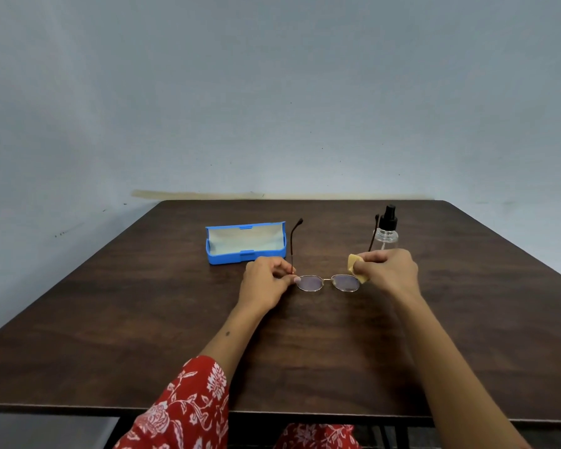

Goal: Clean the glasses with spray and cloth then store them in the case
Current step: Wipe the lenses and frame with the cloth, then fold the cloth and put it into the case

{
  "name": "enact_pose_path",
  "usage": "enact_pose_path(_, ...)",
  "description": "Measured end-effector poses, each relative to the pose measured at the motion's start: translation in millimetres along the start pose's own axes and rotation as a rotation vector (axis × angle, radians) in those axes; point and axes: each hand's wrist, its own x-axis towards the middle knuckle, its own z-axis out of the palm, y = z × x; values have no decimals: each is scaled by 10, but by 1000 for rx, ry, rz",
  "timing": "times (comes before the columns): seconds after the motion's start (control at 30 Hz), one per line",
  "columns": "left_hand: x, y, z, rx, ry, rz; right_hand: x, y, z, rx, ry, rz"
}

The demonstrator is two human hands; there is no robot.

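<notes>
Wiping is on: left hand (266,283) pinches the glasses (327,282), right hand (386,270) grips the cloth (353,265); next, rub the lens under it.

Open blue case (246,244) stood left-rear, spray bottle (387,229) right-rear just behind the right hand (387,270), bare dark table (143,319) lay open on all nearer sides.

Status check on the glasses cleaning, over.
Left hand pinching glasses at the hinge. Right hand holding yellow cloth on the lens. Blue case open, spray bottle upright behind. Nothing in the way.
</notes>
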Motion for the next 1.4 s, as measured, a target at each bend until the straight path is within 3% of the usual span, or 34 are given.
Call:
enact_pose_path(0.33,-47,52,-77,-8,-22,-24,-263,67,-156,53,149,9)
enact_pose_path(0.5,-312,275,-259,-220,116,9,-425,-9,-118,482,-221,-47)
enact_pose_path(0.63,-614,474,-329,-578,9,-31,-530,-106,31,527,-531,-170)
enact_pose_path(0.83,-737,370,-496,-695,-38,-67,-562,-188,228,485,-658,-190)
enact_pose_path(1.0,-739,281,-586,-690,-4,-67,-526,-216,376,547,-689,-179)
enact_pose_path(1.2,-745,186,-731,-512,-72,6,-519,-253,501,417,-729,-266)
enact_pose_path(1.4,-740,38,-834,-318,58,212,-523,-289,609,387,-703,-282)
